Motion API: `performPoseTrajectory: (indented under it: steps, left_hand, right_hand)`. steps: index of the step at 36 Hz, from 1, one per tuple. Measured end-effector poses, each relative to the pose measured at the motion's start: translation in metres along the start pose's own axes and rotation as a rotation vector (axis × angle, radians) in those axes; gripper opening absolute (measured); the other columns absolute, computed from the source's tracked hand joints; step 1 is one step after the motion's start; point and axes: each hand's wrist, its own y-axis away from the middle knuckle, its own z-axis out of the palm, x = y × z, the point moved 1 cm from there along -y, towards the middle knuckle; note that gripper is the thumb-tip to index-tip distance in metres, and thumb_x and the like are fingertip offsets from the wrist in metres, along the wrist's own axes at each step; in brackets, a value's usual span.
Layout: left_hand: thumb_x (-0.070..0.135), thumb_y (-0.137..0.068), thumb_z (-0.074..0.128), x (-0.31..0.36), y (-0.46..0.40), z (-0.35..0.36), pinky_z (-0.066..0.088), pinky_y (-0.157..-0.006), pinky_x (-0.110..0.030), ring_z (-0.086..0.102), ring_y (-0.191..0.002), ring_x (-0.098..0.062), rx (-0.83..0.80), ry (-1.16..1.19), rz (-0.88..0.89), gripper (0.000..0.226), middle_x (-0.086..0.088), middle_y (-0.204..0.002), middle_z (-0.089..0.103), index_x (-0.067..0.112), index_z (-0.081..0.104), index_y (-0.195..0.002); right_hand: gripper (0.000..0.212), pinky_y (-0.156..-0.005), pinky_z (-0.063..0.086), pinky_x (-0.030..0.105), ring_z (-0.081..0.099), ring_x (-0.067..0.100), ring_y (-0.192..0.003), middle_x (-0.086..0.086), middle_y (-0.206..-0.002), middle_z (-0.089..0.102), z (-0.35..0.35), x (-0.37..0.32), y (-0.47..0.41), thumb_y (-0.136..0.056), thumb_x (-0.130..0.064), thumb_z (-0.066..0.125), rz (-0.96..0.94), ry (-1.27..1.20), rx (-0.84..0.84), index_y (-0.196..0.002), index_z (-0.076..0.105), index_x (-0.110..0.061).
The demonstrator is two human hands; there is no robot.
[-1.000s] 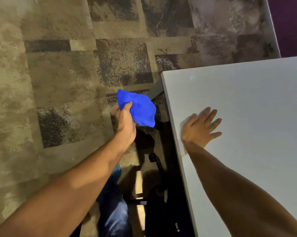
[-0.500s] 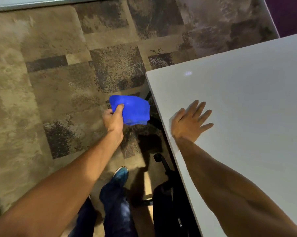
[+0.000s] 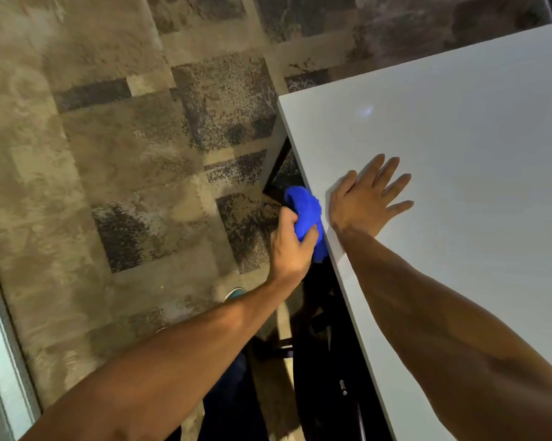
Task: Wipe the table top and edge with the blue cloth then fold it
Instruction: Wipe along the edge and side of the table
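Observation:
The white table (image 3: 459, 148) fills the right of the head view, its left edge running diagonally down the middle. My left hand (image 3: 292, 246) grips the bunched blue cloth (image 3: 305, 211) and holds it against that left edge, just below the top surface. My right hand (image 3: 365, 198) lies flat on the table top beside the edge, fingers spread and straight, holding nothing.
Patterned brown and grey carpet (image 3: 125, 154) covers the floor to the left. A dark chair base (image 3: 319, 345) and a table leg (image 3: 273, 160) stand under the table near the edge. My shoe (image 3: 235, 293) shows on the carpet below my left forearm.
My left hand brought the cloth from out over the carpet rightward to the table's left edge, and the cloth went from spread to bunched. My right hand stayed flat on the table.

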Motion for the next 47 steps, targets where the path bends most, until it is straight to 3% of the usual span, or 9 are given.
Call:
performPoseTrajectory:
  steps: [4, 9, 15, 20, 30, 33, 38, 42, 47]
  left_hand:
    - [0.015, -0.085, 0.063, -0.016, -0.005, -0.016, 0.028, -0.055, -0.026, 0.035, -0.055, -0.009, -0.153, -0.007, 0.108, 0.027, 0.009, -0.062, 0.038, 0.019, 0.037, -0.085]
    - [0.028, -0.081, 0.064, -0.029, -0.031, -0.048, 0.037, -0.067, -0.036, 0.045, -0.070, -0.015, -0.391, 0.196, -0.168, 0.025, 0.000, -0.075, 0.047, 0.025, 0.040, -0.083]
    - [0.027, -0.088, 0.064, -0.011, -0.053, -0.086, 0.054, -0.065, -0.025, 0.065, -0.075, -0.010, -0.378, 0.428, -0.258, 0.012, 0.004, -0.085, 0.068, 0.018, 0.057, -0.094]
    - [0.024, -0.101, 0.052, 0.006, -0.066, -0.111, 0.052, -0.072, -0.029, 0.064, -0.080, -0.014, -0.347, 0.421, -0.280, 0.018, -0.001, -0.092, 0.070, 0.014, 0.066, -0.105]
    - [0.019, -0.103, 0.048, 0.027, -0.114, -0.165, 0.051, -0.062, -0.022, 0.064, -0.064, -0.004, -0.264, 0.308, -0.291, 0.019, 0.007, -0.075, 0.071, 0.016, 0.061, -0.089]
    - [0.014, -0.103, 0.046, 0.035, -0.134, -0.174, 0.050, -0.069, -0.027, 0.064, -0.069, -0.008, -0.233, 0.267, -0.279, 0.018, -0.006, -0.086, 0.065, 0.010, 0.060, -0.092]
    - [0.010, -0.103, 0.046, 0.048, -0.171, -0.187, 0.048, -0.083, -0.039, 0.056, -0.099, -0.028, -0.124, 0.272, -0.324, 0.031, -0.020, -0.111, 0.059, -0.010, 0.048, -0.127]
    - [0.003, -0.103, 0.042, 0.059, -0.198, -0.197, 0.047, -0.070, -0.028, 0.056, -0.079, -0.018, -0.175, 0.320, -0.355, 0.017, -0.009, -0.088, 0.061, 0.005, 0.056, -0.094]
    - [-0.002, -0.100, 0.041, 0.064, -0.231, -0.205, 0.047, -0.075, -0.034, 0.055, -0.076, -0.020, -0.101, 0.330, -0.439, 0.029, -0.006, -0.081, 0.059, 0.014, 0.053, -0.079]
  right_hand:
    - [0.067, -0.115, 0.006, 0.070, 0.000, 0.041, -0.152, 0.009, -0.168, 0.004, -0.002, -0.001, 0.001, -0.099, -0.046, 0.013, -0.003, 0.001, -0.007, -0.160, 0.009, -0.017]
    - [0.067, -0.116, 0.009, 0.069, 0.000, 0.041, -0.152, 0.009, -0.168, 0.001, -0.003, -0.002, -0.001, -0.101, -0.051, 0.013, 0.010, 0.048, -0.022, -0.160, 0.005, -0.019]
    - [0.069, -0.116, 0.010, 0.070, 0.000, 0.041, -0.153, 0.009, -0.168, 0.002, -0.003, -0.001, 0.000, -0.099, -0.052, 0.009, 0.019, 0.031, -0.031, -0.160, 0.006, -0.019]
    - [0.071, -0.116, 0.011, 0.070, 0.000, 0.040, -0.153, 0.009, -0.168, 0.002, -0.008, -0.002, 0.001, -0.098, -0.053, 0.003, 0.014, 0.018, -0.062, -0.160, 0.006, -0.018]
    - [0.072, -0.117, 0.013, 0.068, -0.001, 0.040, -0.153, 0.008, -0.168, -0.002, -0.012, -0.002, 0.003, -0.098, -0.057, 0.004, 0.052, 0.104, -0.132, -0.159, 0.003, -0.019]
    - [0.075, -0.118, 0.012, 0.067, -0.001, 0.040, -0.153, 0.008, -0.168, -0.003, -0.012, -0.001, 0.002, -0.096, -0.058, -0.001, 0.058, 0.120, -0.118, -0.159, 0.002, -0.020]
    - [0.075, -0.118, 0.013, 0.066, 0.001, 0.038, -0.153, 0.006, -0.168, -0.001, -0.016, -0.007, 0.001, -0.094, -0.060, 0.001, 0.059, 0.139, -0.127, -0.159, 0.004, -0.021]
    - [0.066, -0.118, 0.014, 0.064, 0.004, 0.038, -0.153, 0.007, -0.168, 0.002, -0.023, -0.007, -0.004, -0.103, -0.053, 0.022, 0.089, 0.160, -0.176, -0.158, 0.007, -0.020]
    - [0.046, -0.110, 0.035, 0.058, 0.047, 0.039, -0.131, 0.018, -0.147, 0.047, -0.044, -0.029, -0.016, -0.100, -0.036, 0.046, 0.131, -0.014, 0.001, -0.139, 0.046, -0.013]
